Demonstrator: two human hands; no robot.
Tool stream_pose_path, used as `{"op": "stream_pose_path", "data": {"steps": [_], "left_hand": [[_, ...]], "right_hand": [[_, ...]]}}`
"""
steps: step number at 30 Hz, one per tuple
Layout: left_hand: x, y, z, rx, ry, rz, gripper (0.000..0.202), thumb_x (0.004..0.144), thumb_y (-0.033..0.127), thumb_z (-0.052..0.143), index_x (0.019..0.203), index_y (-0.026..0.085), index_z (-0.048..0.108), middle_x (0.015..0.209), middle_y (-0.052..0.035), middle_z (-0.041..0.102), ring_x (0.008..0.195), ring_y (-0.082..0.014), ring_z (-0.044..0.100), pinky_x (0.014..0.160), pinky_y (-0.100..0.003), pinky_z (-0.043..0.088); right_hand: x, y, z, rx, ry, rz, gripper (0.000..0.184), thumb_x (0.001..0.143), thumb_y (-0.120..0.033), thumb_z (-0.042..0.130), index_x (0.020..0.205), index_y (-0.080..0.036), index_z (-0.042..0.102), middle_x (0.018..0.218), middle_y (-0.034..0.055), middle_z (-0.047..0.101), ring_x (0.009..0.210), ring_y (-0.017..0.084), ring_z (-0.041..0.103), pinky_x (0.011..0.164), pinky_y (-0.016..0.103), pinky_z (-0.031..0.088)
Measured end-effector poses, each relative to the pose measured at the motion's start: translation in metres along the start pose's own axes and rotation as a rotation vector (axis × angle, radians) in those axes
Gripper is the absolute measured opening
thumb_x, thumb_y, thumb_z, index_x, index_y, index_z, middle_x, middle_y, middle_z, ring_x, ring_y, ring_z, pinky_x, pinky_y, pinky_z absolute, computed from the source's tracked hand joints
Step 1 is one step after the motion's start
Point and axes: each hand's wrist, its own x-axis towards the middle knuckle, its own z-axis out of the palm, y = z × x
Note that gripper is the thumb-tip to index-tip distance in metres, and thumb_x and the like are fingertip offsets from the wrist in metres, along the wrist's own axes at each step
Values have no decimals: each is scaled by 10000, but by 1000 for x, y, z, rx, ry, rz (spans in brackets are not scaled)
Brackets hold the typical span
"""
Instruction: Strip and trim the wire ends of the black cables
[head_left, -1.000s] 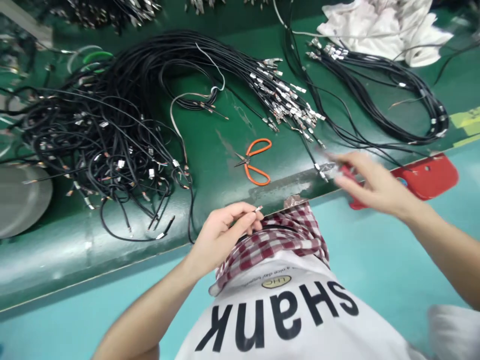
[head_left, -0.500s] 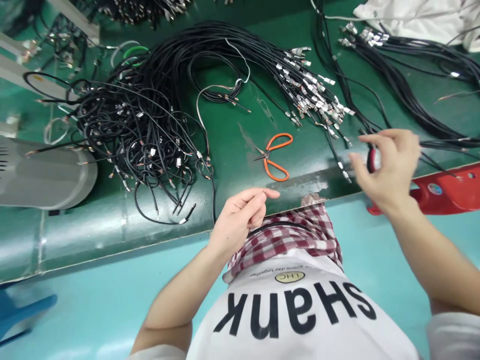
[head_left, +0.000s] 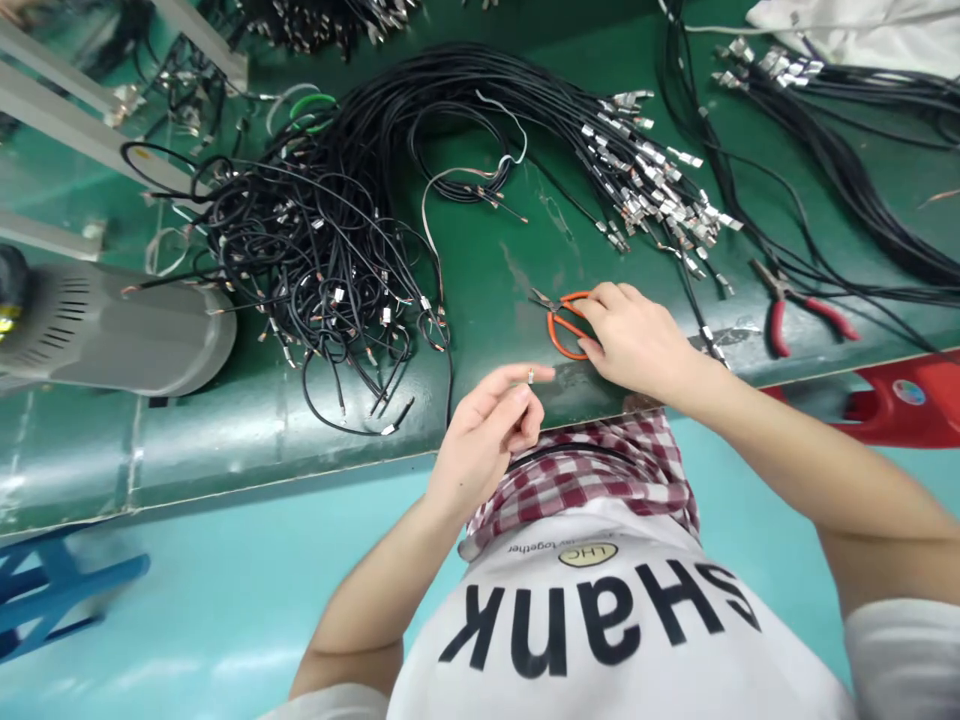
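My left hand (head_left: pixel 484 435) is raised just off the table edge, pinching a tiny metal terminal (head_left: pixel 530 376) between thumb and forefinger. My right hand (head_left: pixel 637 340) lies over the orange-handled scissors (head_left: pixel 564 325), with its fingers and thumb around the loops. The scissors' blades point left and stay visible, but part of the handles is hidden. Red-handled pliers (head_left: pixel 795 310) rest on the table to the right, apart from both hands. A sheaf of black cables with metal terminals (head_left: pixel 645 170) fans out above the scissors.
The green table (head_left: pixel 480 240) has a rounded front edge close to my body. A tangled heap of black cables (head_left: pixel 322 270) lies to the left, a grey round housing (head_left: pixel 112 325) beyond it. A red plastic object (head_left: pixel 907 400) and a blue stool (head_left: pixel 60 590) stand by the teal floor.
My right hand has moved left and down from the pliers it held to the scissors. The pliers now lie on the table. My left hand has shifted little, and the view has turned slightly.
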Motion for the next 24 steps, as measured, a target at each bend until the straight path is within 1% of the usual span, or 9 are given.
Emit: {"op": "stream_pose_path", "data": {"steps": [3, 5, 7, 9, 11, 13, 16, 18, 24], "left_hand": [[2, -1, -1, -43, 0, 24, 296, 954, 286, 593, 1235, 195, 616, 649, 24, 461, 531, -59, 333, 522, -217, 215], [3, -2, -1, -54, 1, 28, 261, 943, 262, 604, 1182, 166, 649, 649, 17, 465, 541, -59, 341, 526, -217, 220], [3, -3, -1, -59, 1, 24, 231, 940, 246, 605, 1136, 142, 667, 655, 8, 477, 553, -60, 356, 533, -219, 232], [2, -2, -1, -67, 0, 23, 220, 936, 233, 609, 1126, 136, 661, 664, 2, 496, 562, -63, 375, 536, -221, 243], [2, -1, -1, -76, -6, 28, 238, 932, 221, 615, 1157, 146, 638, 668, -1, 517, 563, -66, 387, 533, -218, 251], [2, 0, -1, -83, -9, 40, 270, 932, 213, 618, 1199, 171, 612, 671, -2, 542, 553, -66, 391, 523, -210, 252], [3, -1, 0, -64, -1, 61, 267, 930, 213, 629, 1195, 191, 617, 691, -14, 589, 535, -60, 392, 510, -200, 260], [3, -3, 0, -30, 14, 83, 252, 925, 222, 640, 1175, 190, 639, 722, -32, 622, 538, -64, 410, 503, -198, 272], [2, -6, 2, 32, 11, 129, 246, 929, 229, 642, 1170, 191, 674, 758, -47, 660, 534, -59, 424, 507, -194, 298]], "right_hand": [[-10, 6, -6, -6, -73, 63, 374, 835, -168, 568, 1193, -93, 645, 1051, 163, 636, 947, 322, 622, 763, 385, 472], [-18, 15, -11, 151, -92, 105, 336, 812, -180, 590, 1134, -117, 663, 1045, 143, 646, 918, 296, 635, 779, 376, 473], [-27, 24, -17, 547, -147, 135, 287, 832, -220, 605, 1106, -149, 653, 1036, 110, 660, 905, 255, 648, 788, 349, 490], [-40, 27, -21, 1081, -289, 134, 268, 876, -273, 618, 1122, -167, 609, 1018, 86, 672, 895, 220, 661, 772, 316, 509], [-53, 23, -21, 1504, -468, 53, 260, 910, -326, 637, 1106, -169, 571, 963, 75, 668, 842, 192, 655, 723, 290, 504], [-66, 14, -15, 1744, -578, -69, 298, 925, -425, 642, 1036, -164, 555, 866, 56, 632, 745, 161, 610, 647, 265, 465], [-78, -3, -4, 1909, -635, -153, 537, 872, -677, 609, 961, -153, 536, 798, 39, 573, 683, 142, 545, 606, 259, 425], [-81, -11, 1, 1922, -695, -151, 639, 818, -762, 605, 958, -142, 537, 779, 27, 549, 660, 132, 527, 598, 254, 413], [-75, -17, 3, 1917, -703, -160, 579, 919, -698, 509, 842, -125, 541, 665, 0, 526, 562, 84, 457, 539, 216, 381]]}}
